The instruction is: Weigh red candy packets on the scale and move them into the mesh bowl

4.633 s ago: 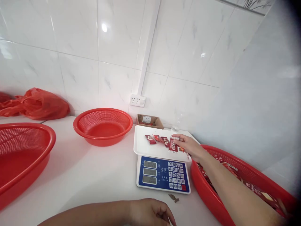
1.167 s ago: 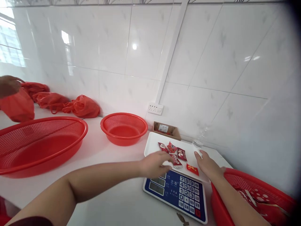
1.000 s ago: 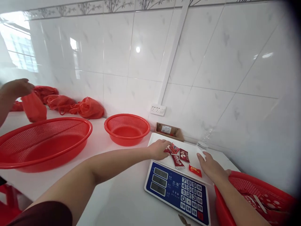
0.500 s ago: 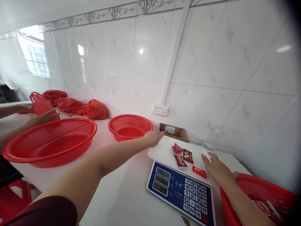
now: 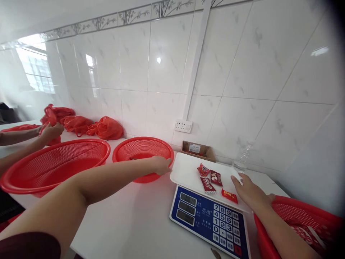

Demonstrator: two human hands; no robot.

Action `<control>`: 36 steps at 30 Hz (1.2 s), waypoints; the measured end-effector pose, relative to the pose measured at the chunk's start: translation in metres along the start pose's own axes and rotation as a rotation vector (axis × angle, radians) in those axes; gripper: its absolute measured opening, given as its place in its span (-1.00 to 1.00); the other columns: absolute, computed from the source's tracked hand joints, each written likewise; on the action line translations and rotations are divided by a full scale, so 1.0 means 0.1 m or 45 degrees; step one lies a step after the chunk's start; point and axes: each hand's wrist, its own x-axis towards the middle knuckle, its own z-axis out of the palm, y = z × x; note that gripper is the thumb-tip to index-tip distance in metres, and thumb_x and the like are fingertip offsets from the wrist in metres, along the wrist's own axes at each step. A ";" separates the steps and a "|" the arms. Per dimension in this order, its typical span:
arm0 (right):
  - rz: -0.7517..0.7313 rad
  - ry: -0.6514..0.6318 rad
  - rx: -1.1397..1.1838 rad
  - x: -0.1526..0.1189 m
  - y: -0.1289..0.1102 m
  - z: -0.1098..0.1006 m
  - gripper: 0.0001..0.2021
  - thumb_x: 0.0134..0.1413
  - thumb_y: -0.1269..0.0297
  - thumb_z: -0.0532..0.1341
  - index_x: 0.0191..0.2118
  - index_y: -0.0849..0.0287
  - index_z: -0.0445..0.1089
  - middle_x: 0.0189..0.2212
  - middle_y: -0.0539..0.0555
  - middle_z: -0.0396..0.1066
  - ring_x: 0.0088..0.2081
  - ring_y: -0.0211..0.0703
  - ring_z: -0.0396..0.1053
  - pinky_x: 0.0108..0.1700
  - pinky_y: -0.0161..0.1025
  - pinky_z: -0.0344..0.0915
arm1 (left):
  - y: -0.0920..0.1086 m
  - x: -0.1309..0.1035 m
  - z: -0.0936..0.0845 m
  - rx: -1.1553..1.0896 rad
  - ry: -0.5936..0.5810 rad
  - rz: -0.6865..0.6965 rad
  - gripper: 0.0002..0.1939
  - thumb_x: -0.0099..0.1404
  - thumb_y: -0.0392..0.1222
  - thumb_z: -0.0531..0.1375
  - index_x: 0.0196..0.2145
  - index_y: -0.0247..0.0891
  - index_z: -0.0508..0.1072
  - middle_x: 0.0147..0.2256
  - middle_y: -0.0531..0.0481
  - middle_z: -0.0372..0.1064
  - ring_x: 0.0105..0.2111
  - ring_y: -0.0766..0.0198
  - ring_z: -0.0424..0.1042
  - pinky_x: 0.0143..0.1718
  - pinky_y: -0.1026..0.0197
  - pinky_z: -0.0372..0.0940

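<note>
My left hand [image 5: 161, 165] is at the right rim of the middle red plastic basket [image 5: 122, 150], its fingers closed on the rim and partly hidden. My right hand [image 5: 252, 192] lies at the right edge of the white scale tray [image 5: 185, 167], thumb and forefinger apart. Several small red and maroon snack packets lie on the tray, among them a maroon packet [image 5: 207, 184] and a bright red packet [image 5: 229, 196]. In front is the blue keypad panel of the scale [image 5: 205, 219]. Below my right forearm stands another red basket [image 5: 296, 207] with packets in it.
A large red basket [image 5: 105, 149] stands at the left. Behind it, another person's hands [image 5: 50, 133] handle a red bag [image 5: 50, 115]. Filled red bags [image 5: 109, 127] line the wall. A cardboard box [image 5: 208, 153] and a clear plastic bottle [image 5: 242, 158] stand behind the scale.
My left hand has moved left and nearer, from beside the tray to the basket rim. The middle basket has shifted left and nearer. The other person's hands and bag have moved. My right hand stays put.
</note>
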 end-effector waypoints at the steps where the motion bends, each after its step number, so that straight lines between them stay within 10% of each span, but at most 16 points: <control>1: -0.003 0.000 -0.004 0.00 0.00 0.00 -0.34 0.11 -0.08 -0.27 0.24 0.12 0.04 0.04 0.21 0.35 0.13 0.23 0.17 0.07 0.27 0.03 | 0.09 0.02 0.02 0.018 0.002 0.071 -0.47 0.25 0.00 0.10 0.13 -0.22 0.17 -0.17 -0.22 0.39 -0.19 -0.02 0.39 -0.19 -0.06 0.28; 7: -0.051 0.059 -0.037 0.00 0.03 0.02 -0.36 0.11 -0.06 -0.25 0.20 0.14 0.11 0.00 0.22 0.39 0.08 0.21 0.24 0.10 0.28 -0.03 | 0.74 0.26 0.14 0.016 -0.053 0.547 -0.48 0.31 0.08 -0.06 0.20 -0.04 0.03 0.18 -0.07 0.06 0.14 0.07 0.12 0.06 0.05 0.13; 12: -0.059 0.061 -0.047 -0.01 0.03 0.02 -0.36 0.12 -0.06 -0.26 0.21 0.14 0.09 0.01 0.22 0.38 0.10 0.22 0.22 0.14 0.34 -0.20 | 1.04 0.57 0.32 -0.021 -0.056 0.512 -0.44 0.32 0.16 -0.16 0.16 -0.14 0.14 0.07 -0.20 0.20 0.03 0.03 0.25 -0.04 0.03 0.22; 18: -0.067 0.048 -0.055 0.00 0.03 0.01 -0.36 0.12 -0.06 -0.26 0.21 0.14 0.08 0.05 0.21 0.34 0.10 0.23 0.21 0.13 0.35 -0.20 | 1.02 0.84 0.50 -0.040 0.046 0.426 -0.68 0.30 -0.11 0.04 -0.03 -0.24 0.32 -0.04 -0.14 0.26 -0.12 0.16 0.32 -0.12 0.06 0.27; 24: -0.086 0.070 -0.042 0.01 0.03 0.02 -0.39 0.12 -0.05 -0.22 0.18 0.12 0.14 0.02 0.19 0.37 0.09 0.24 0.23 0.11 0.36 -0.13 | 0.87 0.66 0.30 0.021 0.082 0.579 -0.66 0.23 -0.35 -0.02 -0.05 -0.23 0.34 0.04 -0.13 0.12 -0.06 0.23 0.29 -0.07 0.24 0.24; 30: -0.089 0.066 -0.063 -0.01 0.03 0.02 -0.40 0.13 -0.03 -0.23 0.16 0.13 0.17 0.00 0.20 0.39 0.08 0.24 0.24 0.11 0.36 -0.14 | 1.04 0.39 0.26 0.264 -0.162 0.928 -0.52 0.16 -0.22 0.12 0.06 -0.01 0.27 0.17 0.00 0.00 0.09 0.04 0.16 0.00 0.08 0.19; 36: -0.073 0.018 -0.041 -0.02 0.02 -0.01 -0.40 0.13 -0.03 -0.24 0.20 0.11 0.09 0.08 0.17 0.32 0.10 0.21 0.21 0.14 0.36 -0.21 | 1.00 0.41 0.25 0.390 -0.097 0.805 -0.53 0.18 -0.13 0.08 0.07 -0.18 0.20 0.04 -0.20 0.15 -0.05 0.00 0.28 -0.17 0.04 0.28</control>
